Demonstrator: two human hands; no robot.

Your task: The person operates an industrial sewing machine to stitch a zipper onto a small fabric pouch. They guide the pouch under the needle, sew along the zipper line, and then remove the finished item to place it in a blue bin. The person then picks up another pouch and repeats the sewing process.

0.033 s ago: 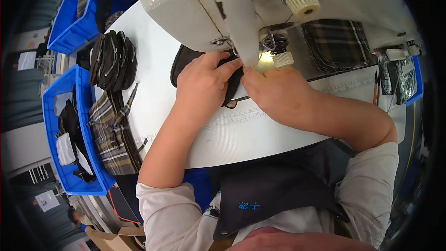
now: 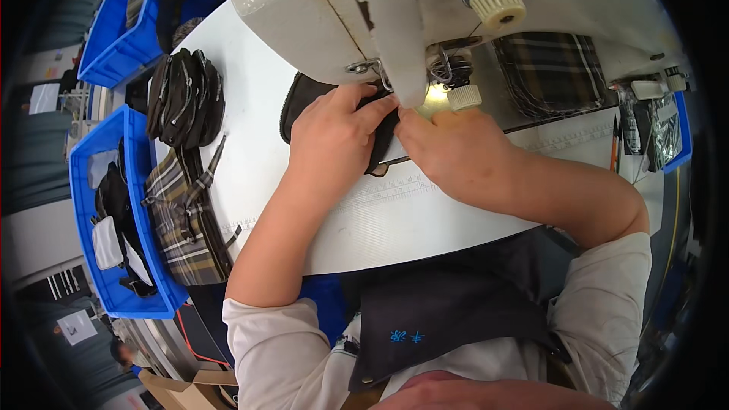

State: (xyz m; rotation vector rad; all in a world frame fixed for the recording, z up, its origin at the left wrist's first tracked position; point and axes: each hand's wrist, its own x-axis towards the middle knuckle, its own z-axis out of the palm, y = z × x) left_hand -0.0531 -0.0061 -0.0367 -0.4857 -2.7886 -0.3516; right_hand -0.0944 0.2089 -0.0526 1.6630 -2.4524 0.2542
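Left hand (image 2: 332, 137), right hand (image 2: 448, 148), fingertips together

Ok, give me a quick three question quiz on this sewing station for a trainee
1. True or false: both hands rest on the dark fabric piece under the sewing machine.
2. What lies stacked left of the left hand? A) scissors B) dark fabric pieces C) thread cones
3. Fill in: plaid fabric hangs over the edge of a ____ bin.

Key: 1 true, the right hand too; 2 B; 3 blue.
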